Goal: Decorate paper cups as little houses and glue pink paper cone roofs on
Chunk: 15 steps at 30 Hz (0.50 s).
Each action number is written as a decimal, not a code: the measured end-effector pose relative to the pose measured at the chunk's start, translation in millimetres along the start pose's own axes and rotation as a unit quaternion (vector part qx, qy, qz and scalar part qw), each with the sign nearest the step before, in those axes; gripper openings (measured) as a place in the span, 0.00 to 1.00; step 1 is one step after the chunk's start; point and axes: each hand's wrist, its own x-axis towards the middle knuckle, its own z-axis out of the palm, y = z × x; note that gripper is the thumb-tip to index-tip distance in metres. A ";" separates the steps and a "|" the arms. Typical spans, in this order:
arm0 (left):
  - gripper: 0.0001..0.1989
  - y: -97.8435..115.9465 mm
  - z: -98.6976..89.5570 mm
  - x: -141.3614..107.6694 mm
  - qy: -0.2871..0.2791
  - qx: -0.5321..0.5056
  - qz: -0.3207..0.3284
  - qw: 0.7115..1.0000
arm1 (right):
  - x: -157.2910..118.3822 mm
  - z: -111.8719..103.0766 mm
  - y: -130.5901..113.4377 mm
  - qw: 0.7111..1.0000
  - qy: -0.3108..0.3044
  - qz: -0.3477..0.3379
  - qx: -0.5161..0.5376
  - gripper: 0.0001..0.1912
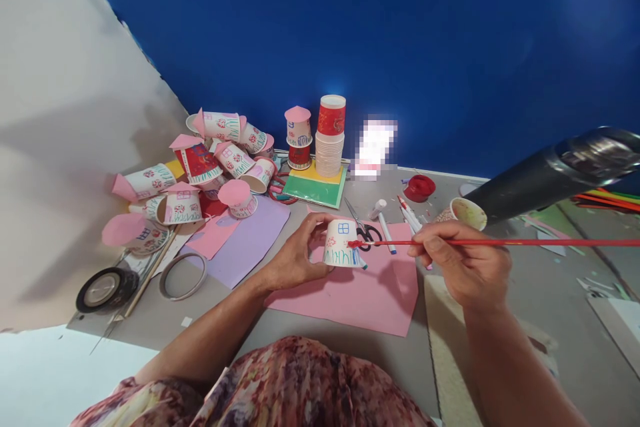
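You're clamping the cup (341,245) with your left hand (294,255), pinching the brush (530,242) with your right hand (464,261), and should be dabbing lightly.

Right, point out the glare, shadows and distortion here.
Head view: a blown-out, pixelated patch before the blue wall; broad shadows on the pale wall at left; soft shadows on the pink sheet; dark cylinder seemingly stretched toward the right edge; held cup fairly sharp.
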 end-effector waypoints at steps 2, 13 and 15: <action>0.36 -0.3 0.0 0.1 -0.001 0.000 -0.002 1.000 | 0.7 0.0 0.1 1.000 -0.008 -0.004 -0.002 0.10; 0.37 -3.2 -0.4 -1.5 -0.009 -0.017 -0.017 1.000 | 2.6 -1.4 -1.5 1.000 0.018 -0.002 0.012 0.10; 0.37 -3.6 -0.1 -1.3 -0.007 -0.029 -0.019 0.999 | 2.7 -0.8 -1.1 1.000 0.011 -0.001 0.004 0.10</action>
